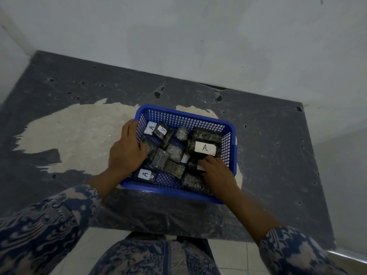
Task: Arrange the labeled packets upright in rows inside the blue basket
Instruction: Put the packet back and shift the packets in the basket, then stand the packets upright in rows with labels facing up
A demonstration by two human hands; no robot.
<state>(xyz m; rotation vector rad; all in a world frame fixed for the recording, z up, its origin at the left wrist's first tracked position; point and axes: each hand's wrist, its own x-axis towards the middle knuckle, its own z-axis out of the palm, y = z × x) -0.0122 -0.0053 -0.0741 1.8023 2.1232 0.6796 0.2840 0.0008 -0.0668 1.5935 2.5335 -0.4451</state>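
A blue mesh basket (184, 117) stands on the dark table and holds several dark packets, some with white labels marked A. The largest labeled packet (205, 148) lies flat at the right side. Two labeled packets (156, 129) lean at the back left corner, and one (145, 174) lies at the front left. My left hand (127, 148) reaches over the basket's left wall, with its fingers curled down onto packets there. At the front right, my right hand (217, 172) pinches a dark packet with a white label (200, 167). Most packets lie jumbled and flat.
The dark table (268, 155) has a worn pale patch (75, 135) to the left of the basket. A light wall (198, 40) rises right behind it. The table's near edge runs just below the basket, above my patterned clothing and a tiled floor.
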